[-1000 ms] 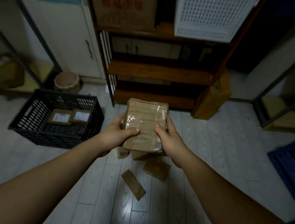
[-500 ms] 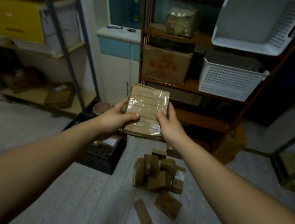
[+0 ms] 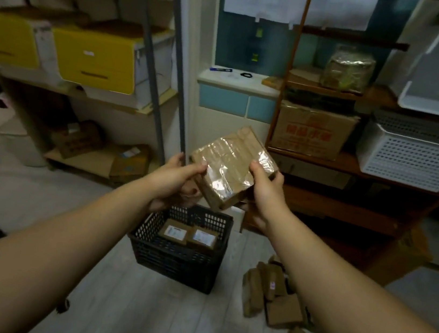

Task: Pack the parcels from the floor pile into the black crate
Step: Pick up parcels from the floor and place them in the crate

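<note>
The taped brown parcel is up in the air, tilted, right above the black crate! The left hand clamps one edge, thumb on top, and the right hand grips the opposite edge. Two labelled parcels lie inside the crate (side by side). The floor pile sits just right of it, below the wooden shelf.

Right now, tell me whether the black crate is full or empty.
Nearly empty. Only two labelled parcels show, lying flat on the bottom of the crate, well below its rim.
</note>
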Demonstrator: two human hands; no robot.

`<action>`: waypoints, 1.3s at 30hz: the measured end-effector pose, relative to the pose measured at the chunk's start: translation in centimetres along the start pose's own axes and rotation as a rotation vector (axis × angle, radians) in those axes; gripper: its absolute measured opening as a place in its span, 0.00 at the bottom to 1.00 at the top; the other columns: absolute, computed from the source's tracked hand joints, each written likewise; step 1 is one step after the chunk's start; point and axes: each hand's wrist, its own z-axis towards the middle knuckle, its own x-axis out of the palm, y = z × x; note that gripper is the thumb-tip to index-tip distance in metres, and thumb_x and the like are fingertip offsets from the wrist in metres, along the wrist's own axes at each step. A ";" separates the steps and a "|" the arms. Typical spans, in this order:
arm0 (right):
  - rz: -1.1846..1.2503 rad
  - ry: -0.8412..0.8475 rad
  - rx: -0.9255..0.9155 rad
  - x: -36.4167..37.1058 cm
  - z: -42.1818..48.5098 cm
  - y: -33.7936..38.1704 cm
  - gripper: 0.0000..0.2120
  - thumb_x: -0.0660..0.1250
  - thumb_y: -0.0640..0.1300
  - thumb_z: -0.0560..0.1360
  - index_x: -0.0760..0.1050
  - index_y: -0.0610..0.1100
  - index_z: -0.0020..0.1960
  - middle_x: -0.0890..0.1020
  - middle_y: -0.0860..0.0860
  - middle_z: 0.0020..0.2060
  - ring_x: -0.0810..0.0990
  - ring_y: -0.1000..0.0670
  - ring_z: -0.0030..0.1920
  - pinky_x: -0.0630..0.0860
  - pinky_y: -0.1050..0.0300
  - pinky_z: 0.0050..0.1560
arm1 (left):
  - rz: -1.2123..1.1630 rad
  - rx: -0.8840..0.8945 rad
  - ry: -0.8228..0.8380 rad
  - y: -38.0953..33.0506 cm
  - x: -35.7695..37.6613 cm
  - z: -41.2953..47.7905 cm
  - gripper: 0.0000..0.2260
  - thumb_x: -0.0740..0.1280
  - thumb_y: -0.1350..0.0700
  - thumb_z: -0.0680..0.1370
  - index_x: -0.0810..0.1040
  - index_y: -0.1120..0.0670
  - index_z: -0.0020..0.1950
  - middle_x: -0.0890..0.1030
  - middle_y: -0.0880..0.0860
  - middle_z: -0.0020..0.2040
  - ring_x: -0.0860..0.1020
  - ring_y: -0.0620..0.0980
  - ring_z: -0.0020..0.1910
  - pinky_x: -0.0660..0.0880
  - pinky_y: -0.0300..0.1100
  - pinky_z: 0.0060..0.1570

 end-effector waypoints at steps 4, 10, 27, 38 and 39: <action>-0.051 0.018 -0.013 4.5 1.9 -0.8 0.24 0.70 0.53 0.72 0.62 0.51 0.62 0.77 0.47 0.56 0.81 0.45 0.50 0.81 0.48 0.44 | 0.014 0.022 -0.050 -0.3 -3.5 2.1 0.30 0.69 0.54 0.74 0.59 0.40 0.71 0.78 0.54 0.58 0.83 0.55 0.47 0.79 0.48 0.35; -0.416 0.225 -0.155 6.9 7.8 -0.8 0.32 0.69 0.51 0.73 0.59 0.55 0.72 0.75 0.56 0.55 0.79 0.57 0.47 0.79 0.62 0.43 | 0.044 0.027 -0.081 -2.0 -8.8 7.9 0.26 0.66 0.53 0.77 0.60 0.43 0.72 0.80 0.54 0.55 0.84 0.52 0.43 0.79 0.44 0.33; -0.521 0.196 -0.071 14.9 25.0 -7.4 0.29 0.59 0.53 0.79 0.49 0.56 0.76 0.72 0.59 0.55 0.72 0.60 0.50 0.69 0.71 0.47 | 0.309 -0.131 0.035 -0.7 -16.0 27.6 0.32 0.68 0.55 0.75 0.56 0.48 0.74 0.74 0.51 0.59 0.76 0.50 0.54 0.77 0.48 0.53; -0.484 0.014 0.074 22.4 30.9 -16.5 0.32 0.61 0.50 0.79 0.48 0.54 0.77 0.69 0.52 0.64 0.69 0.54 0.61 0.66 0.60 0.60 | 0.409 -0.214 0.267 4.9 -26.7 38.5 0.28 0.71 0.57 0.73 0.64 0.46 0.70 0.77 0.46 0.52 0.79 0.45 0.48 0.80 0.44 0.42; -0.480 0.017 0.092 22.6 31.6 -17.4 0.34 0.63 0.50 0.78 0.48 0.55 0.77 0.69 0.53 0.64 0.69 0.53 0.62 0.67 0.58 0.63 | 0.416 -0.207 0.275 5.9 -27.3 39.2 0.28 0.71 0.57 0.73 0.64 0.45 0.70 0.77 0.46 0.53 0.78 0.44 0.48 0.80 0.44 0.43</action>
